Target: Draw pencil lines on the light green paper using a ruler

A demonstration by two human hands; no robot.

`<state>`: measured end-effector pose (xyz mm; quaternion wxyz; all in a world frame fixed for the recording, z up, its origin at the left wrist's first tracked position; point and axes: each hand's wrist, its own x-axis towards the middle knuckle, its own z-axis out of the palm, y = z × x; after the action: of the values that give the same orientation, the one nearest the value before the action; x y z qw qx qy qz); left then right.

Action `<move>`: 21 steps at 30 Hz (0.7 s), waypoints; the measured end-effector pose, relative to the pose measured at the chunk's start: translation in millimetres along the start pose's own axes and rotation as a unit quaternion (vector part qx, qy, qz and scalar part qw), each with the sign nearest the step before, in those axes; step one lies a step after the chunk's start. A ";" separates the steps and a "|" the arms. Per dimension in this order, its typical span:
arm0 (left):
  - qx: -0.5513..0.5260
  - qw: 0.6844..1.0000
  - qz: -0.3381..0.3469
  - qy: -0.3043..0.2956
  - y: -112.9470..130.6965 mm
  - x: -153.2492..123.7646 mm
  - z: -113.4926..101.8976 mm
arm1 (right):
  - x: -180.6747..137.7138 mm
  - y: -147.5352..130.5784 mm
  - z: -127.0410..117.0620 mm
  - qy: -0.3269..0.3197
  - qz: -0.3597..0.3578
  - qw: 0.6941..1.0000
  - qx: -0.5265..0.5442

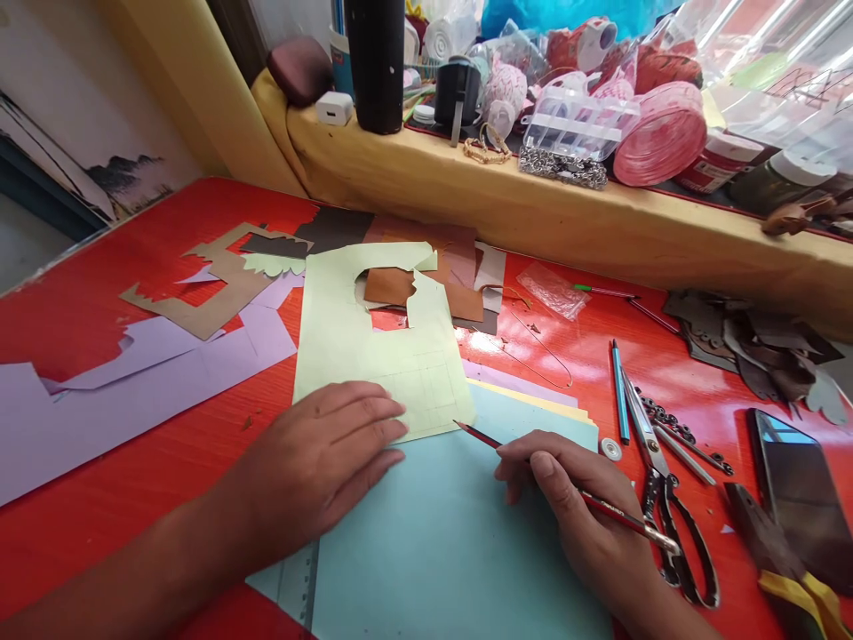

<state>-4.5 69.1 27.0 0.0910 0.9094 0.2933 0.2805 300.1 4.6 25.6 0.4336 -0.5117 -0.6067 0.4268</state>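
A red and black pencil (617,514) is gripped in my right hand (586,516), its tip close to the lower right corner of a pale green paper sheet (339,356). That sheet has an irregular cut-out near its top and faint pencil lines forming boxes low on its right side. My left hand (346,444) lies flat with fingers stretched across the sheet's lower edge and the light blue paper (453,542) beneath. A clear ruler (297,582) shows partly at the blue paper's lower left edge.
Scissors (657,471), a blue pen (619,391), a phone (800,498) and yellow-handled pliers (777,560) lie at the right. Purple paper scraps (166,382) spread over the left. A cluttered ledge (400,173) runs along the back.
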 end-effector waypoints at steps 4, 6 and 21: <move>0.041 0.999 -0.005 -0.029 -13.4 -4.3 4.5 | 0.6 1.4 0.8 -0.008 -0.012 1.000 -0.001; 0.042 0.998 0.003 -0.044 -15.3 -6.8 9.9 | 1.1 1.5 1.2 -0.013 -0.021 1.000 -0.006; 0.022 0.999 -0.001 -0.049 -10.1 -6.6 19.8 | 0.0 2.5 2.4 -0.004 -0.020 1.000 -0.013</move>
<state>-2.7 73.3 4.3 0.0854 0.9235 0.2955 0.2292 298.5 4.6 22.6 0.4327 -0.5029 -0.6246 0.4120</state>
